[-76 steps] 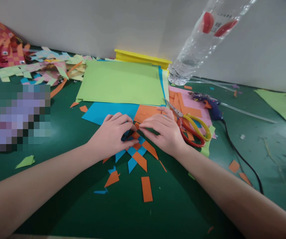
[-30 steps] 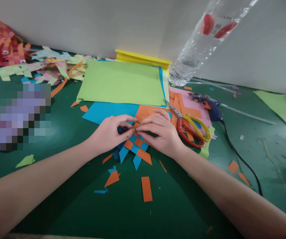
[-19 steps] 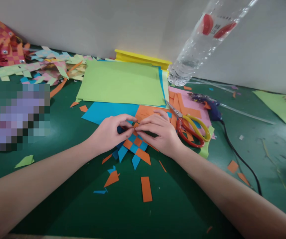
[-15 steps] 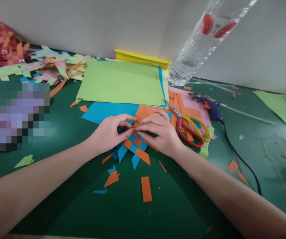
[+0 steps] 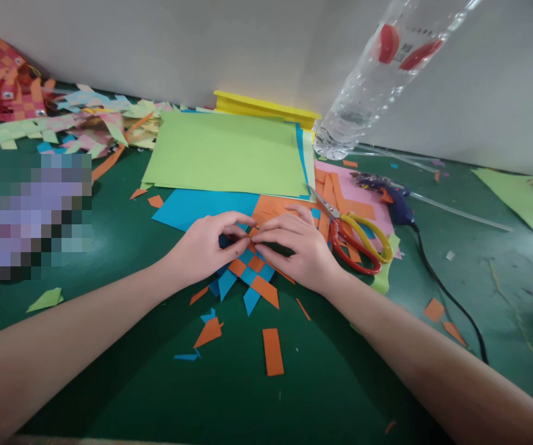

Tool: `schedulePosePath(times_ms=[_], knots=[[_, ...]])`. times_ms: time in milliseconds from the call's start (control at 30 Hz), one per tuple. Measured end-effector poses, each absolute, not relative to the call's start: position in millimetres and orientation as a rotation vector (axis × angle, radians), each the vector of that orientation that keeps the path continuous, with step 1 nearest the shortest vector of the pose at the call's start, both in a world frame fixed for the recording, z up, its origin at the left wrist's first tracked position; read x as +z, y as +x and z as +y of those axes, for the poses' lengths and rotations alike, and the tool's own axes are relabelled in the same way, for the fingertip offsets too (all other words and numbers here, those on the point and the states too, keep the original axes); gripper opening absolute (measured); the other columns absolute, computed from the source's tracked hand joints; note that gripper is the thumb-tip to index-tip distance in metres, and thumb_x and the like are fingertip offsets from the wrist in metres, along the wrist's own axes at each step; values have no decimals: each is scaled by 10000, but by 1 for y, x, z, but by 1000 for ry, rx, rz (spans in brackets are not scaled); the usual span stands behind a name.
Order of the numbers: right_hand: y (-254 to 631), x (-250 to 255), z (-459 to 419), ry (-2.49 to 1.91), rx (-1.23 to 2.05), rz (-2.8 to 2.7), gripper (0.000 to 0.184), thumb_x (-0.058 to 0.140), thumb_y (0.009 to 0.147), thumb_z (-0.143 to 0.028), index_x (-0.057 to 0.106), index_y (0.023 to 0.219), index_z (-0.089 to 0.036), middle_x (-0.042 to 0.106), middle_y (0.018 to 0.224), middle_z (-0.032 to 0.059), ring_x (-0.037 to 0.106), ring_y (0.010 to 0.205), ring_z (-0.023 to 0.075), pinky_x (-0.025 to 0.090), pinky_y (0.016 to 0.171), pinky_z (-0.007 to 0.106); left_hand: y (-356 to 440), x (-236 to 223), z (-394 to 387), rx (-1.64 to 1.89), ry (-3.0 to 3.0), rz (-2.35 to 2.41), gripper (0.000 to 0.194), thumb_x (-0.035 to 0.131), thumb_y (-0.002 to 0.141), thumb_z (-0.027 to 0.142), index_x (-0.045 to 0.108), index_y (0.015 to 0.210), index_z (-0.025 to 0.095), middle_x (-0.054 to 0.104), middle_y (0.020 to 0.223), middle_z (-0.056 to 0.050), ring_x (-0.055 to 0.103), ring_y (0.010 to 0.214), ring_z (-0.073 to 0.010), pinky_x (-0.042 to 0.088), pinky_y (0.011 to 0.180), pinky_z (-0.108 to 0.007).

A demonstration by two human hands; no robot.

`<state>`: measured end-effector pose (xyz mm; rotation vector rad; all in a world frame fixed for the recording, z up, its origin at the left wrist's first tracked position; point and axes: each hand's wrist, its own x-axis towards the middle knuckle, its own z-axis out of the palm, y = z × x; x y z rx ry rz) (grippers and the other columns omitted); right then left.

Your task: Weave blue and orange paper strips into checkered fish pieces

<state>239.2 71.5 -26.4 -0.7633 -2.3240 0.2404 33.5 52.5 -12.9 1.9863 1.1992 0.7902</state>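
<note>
A woven paper piece point(image 5: 256, 264) of orange and blue strips lies in front of me, its pointed strip ends toward me. My left hand point(image 5: 215, 247) pinches its far part between thumb and forefinger. From the other side my right hand point(image 5: 294, 247) pinches the same spot, its fingertips meeting those of the left. The fingers cover the upper part of the weave. Under and behind the hands are a blue sheet point(image 5: 206, 207) and orange paper point(image 5: 271, 209). Scissors point(image 5: 350, 232) with red and yellow handles lie just right of my right hand.
Green sheets point(image 5: 229, 154) are stacked behind the hands. A clear bottle point(image 5: 373, 86) stands at the back, right of centre. A glue gun point(image 5: 391, 198) with a black cord lies at the right. Paper scraps point(image 5: 272, 352) are scattered nearer me. A pixelated object point(image 5: 20, 216) is at the left.
Almost nothing differs. Both hands keep their pinch at the same spot, and the strip ends of the woven piece have shifted very slightly.
</note>
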Motion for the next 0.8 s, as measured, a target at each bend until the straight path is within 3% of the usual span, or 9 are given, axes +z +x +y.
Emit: schedulePosePath(times_ms=[800], knots=[[238,-25,71,-780,265,-2317,87,584,892,-224,660,926,-248,742,896,-13,652,813,141,337,1024,434,34,-13,53,791,1991,1185,245,566,858,229,606,1098,197,766,869,5,710,776,-165,520,692,-267]])
